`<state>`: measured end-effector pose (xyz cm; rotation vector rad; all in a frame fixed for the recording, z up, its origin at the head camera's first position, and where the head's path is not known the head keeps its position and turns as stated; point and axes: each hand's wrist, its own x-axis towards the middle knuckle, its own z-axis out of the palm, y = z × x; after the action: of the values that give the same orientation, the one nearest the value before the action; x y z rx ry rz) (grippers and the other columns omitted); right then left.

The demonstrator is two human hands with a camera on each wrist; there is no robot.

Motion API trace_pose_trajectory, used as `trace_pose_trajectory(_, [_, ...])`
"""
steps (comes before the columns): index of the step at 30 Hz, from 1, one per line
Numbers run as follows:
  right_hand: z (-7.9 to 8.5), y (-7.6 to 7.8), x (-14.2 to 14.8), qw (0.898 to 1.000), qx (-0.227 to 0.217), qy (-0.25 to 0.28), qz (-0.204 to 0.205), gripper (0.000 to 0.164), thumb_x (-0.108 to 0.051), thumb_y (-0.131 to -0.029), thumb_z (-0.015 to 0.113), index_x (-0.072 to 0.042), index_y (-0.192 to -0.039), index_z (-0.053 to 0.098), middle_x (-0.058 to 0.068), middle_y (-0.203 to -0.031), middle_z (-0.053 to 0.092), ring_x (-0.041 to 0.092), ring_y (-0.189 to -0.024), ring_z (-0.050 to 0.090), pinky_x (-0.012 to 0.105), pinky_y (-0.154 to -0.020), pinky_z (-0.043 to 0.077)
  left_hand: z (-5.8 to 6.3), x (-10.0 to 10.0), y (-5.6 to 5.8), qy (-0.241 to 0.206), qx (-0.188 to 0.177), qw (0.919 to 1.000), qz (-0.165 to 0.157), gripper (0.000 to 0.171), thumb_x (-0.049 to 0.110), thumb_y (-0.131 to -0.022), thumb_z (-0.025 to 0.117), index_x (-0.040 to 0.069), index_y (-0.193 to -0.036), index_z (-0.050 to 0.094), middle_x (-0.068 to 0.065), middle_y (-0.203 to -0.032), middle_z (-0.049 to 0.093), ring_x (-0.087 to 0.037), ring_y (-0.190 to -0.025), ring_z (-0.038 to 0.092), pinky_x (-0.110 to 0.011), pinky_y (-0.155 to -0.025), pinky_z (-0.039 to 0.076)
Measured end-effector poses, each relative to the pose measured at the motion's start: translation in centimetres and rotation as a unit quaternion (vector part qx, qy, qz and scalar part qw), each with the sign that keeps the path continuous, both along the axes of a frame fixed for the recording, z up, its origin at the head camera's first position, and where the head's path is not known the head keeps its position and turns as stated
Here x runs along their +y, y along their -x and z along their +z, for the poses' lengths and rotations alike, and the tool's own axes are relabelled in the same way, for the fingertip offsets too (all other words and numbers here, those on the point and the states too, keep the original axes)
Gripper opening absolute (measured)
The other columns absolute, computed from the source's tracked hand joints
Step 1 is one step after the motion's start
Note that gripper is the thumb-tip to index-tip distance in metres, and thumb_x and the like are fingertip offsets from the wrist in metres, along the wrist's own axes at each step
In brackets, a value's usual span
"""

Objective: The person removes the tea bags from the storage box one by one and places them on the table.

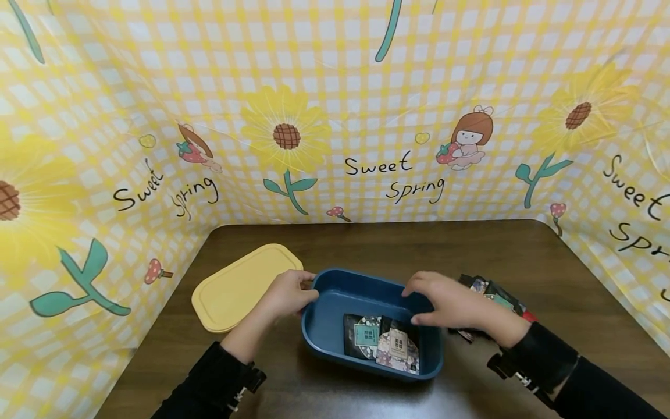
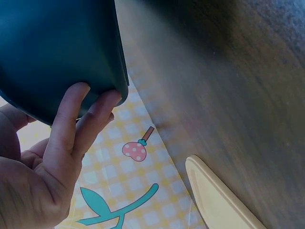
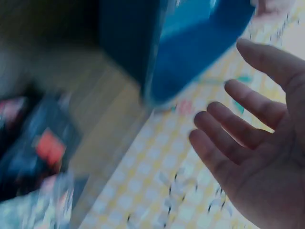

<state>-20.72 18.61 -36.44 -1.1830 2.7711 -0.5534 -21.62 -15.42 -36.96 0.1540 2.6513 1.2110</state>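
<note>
A dark blue rectangular box (image 1: pixel 327 317) stands on the table with its open top up. My left hand (image 1: pixel 289 295) holds its left end, thumb at the rim and fingers against the outer wall (image 2: pixel 57 43). Inside, toward the front right, lie two flat black packets: one with a teal label (image 1: pixel 365 336), partly overlapped by one with a pale flowered front (image 1: pixel 399 348). Over the right end of the box is my right hand (image 1: pixel 445 299), its fingers spread and loosely bent, with nothing in the palm in the right wrist view.
To the left of the box lies a flat yellow lid (image 1: pixel 243 288). More dark packets (image 1: pixel 494 294) lie in a pile on the right, partly behind the right forearm. A yellow checked cloth (image 1: pixel 335 192) surrounds the back and sides of the brown wooden table (image 1: pixel 387 241).
</note>
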Motion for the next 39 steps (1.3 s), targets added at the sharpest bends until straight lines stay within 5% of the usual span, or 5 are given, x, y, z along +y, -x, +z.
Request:
trace_pose_trajectory(7, [-2.0, -0.4, -2.1, 0.988, -0.117, -0.096, 0.013, 0.078, -0.037, -0.081, 0.089, 0.001, -0.142, 0.057, 0.021, -0.141, 0.058, 0.041, -0.129, 0.058, 0.056, -0.105, 0.053, 0.1, 0.1, -0.1, -0.001, 0.004, 1.0000, 0.003, 0.038, 0.004, -0.097, 0.065, -0.004, -0.134, 0.067, -0.019, -0.111, 0.077, -0.020, -0.066, 0.073, -0.034, -0.058, 0.063])
trace_pose_trajectory(16, [-4.7, -0.5, -3.3, 0.978, -0.088, -0.187, -0.001, 0.090, -0.038, -0.077, 0.092, -0.002, -0.149, 0.051, 0.017, -0.134, 0.058, 0.034, -0.121, 0.059, 0.052, -0.099, 0.056, 0.2, 0.2, -0.1, -0.007, -0.009, 0.9999, 0.000, 0.039, 0.004, -0.097, 0.065, -0.004, -0.135, 0.066, -0.017, -0.109, 0.077, -0.015, -0.059, 0.067, -0.034, -0.058, 0.063])
trace_pose_trajectory(24, [-5.1, -0.8, -3.7, 0.985, -0.054, -0.166, -0.006, 0.094, -0.038, -0.077, 0.093, 0.003, -0.149, 0.049, 0.020, -0.131, 0.058, 0.035, -0.114, 0.061, 0.054, -0.093, 0.058, 0.5, 0.3, -0.2, -0.001, -0.007, 1.0000, 0.004, 0.039, 0.005, -0.097, 0.065, -0.004, -0.135, 0.066, -0.016, -0.105, 0.078, -0.014, -0.057, 0.065, -0.032, -0.057, 0.062])
trace_pose_trajectory(39, [-3.5, -1.0, -2.8, 0.993, -0.075, -0.088, 0.002, 0.079, -0.039, -0.083, 0.081, 0.004, -0.145, 0.056, 0.017, -0.129, 0.062, 0.023, -0.103, 0.062, 0.039, -0.085, 0.056, 0.0, 0.0, 0.0, 0.007, 0.001, 1.0000, -0.001, 0.040, 0.005, -0.097, 0.065, -0.004, -0.135, 0.066, -0.015, -0.103, 0.077, -0.013, -0.054, 0.062, -0.031, -0.056, 0.061])
